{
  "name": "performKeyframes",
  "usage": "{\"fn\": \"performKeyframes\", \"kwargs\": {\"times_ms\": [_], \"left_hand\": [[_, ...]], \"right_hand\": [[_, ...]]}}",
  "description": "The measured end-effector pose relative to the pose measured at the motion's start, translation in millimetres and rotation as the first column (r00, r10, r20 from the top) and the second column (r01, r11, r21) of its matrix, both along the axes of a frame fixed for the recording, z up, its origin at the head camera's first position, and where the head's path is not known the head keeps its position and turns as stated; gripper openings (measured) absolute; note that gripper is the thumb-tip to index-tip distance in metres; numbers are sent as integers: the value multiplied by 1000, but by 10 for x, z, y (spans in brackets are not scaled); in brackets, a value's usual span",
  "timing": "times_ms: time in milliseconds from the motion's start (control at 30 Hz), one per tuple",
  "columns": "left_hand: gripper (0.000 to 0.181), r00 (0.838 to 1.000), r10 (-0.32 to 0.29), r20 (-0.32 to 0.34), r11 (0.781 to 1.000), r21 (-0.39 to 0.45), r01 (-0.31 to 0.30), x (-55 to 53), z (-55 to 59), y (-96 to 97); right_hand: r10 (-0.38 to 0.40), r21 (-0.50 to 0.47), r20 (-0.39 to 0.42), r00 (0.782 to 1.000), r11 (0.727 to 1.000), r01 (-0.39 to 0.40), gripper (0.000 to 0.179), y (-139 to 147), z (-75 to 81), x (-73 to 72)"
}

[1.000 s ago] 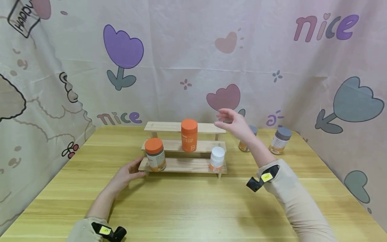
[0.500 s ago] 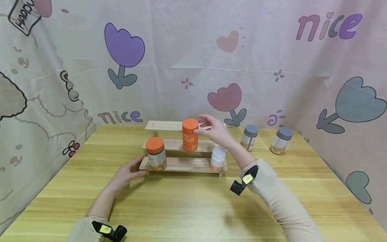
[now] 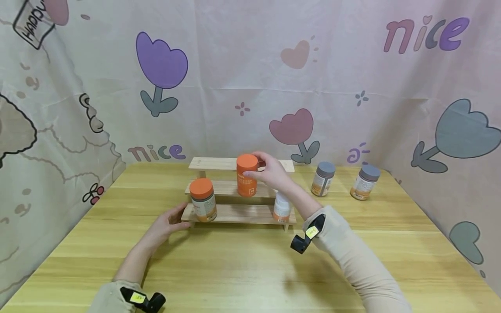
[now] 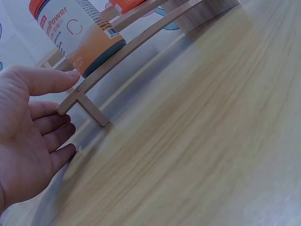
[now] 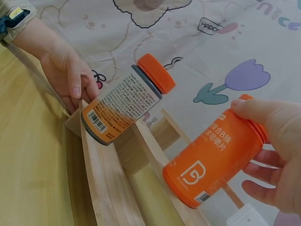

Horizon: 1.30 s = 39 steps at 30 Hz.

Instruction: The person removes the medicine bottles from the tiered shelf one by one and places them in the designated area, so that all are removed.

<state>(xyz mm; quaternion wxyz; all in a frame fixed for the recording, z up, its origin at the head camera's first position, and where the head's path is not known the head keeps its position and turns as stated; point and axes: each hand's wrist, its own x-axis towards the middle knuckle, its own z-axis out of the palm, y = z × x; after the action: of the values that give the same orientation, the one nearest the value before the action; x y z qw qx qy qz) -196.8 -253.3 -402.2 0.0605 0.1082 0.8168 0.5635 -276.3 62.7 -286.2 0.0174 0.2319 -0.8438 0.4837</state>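
Note:
A three-step wooden display rack (image 3: 242, 214) stands at the middle of the table. On its middle step is an orange pill bottle (image 3: 246, 184), upright; my right hand (image 3: 271, 172) holds it near the top, thumb in front and fingers at its right side. My left hand (image 3: 166, 224) grips the left end of the lowest step, thumb above and fingers around the end (image 4: 61, 109). Close to that thumb stands a grey bottle with an orange lid (image 3: 203, 204). A white bottle (image 3: 281, 209) sits at the step's right end, partly hidden by my right wrist.
Two bottles with grey lids, one nearer (image 3: 322, 179) and one farther right (image 3: 365, 182), stand on the table right of the rack. Patterned cloth (image 3: 235, 65) hangs behind and at both sides of the wooden table (image 3: 235, 269).
My right hand has moved left from above the rack's right end to the orange bottle and taken hold of it. My left hand stays at the rack's left end.

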Motion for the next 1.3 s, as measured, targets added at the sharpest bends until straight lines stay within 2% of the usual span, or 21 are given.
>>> {"fn": "performKeyframes", "kwargs": {"times_ms": [267,533,900,1200,1300], "left_hand": [[75,1000,0,11,1000,16,0,0,-11,4],[74,1000,-6,8,1000,17,6,-2,-10,-1],[75,1000,3,18,1000,25,-4,-3,4,7],[76,1000,1,23,1000,25,-2,-5,15,11],[75,1000,0,26,1000,27,0,-6,8,10]], "right_hand": [[-4,21,-34,999,1000,5,51,29,-1,23],[-18,13,-73,997,1000,19,51,131,66,39],[-54,-28,-66,996,998,52,51,437,145,36],[-115,-50,1,993,992,115,56,781,134,33],[-137,-33,-5,991,990,137,56,897,110,18]]}}
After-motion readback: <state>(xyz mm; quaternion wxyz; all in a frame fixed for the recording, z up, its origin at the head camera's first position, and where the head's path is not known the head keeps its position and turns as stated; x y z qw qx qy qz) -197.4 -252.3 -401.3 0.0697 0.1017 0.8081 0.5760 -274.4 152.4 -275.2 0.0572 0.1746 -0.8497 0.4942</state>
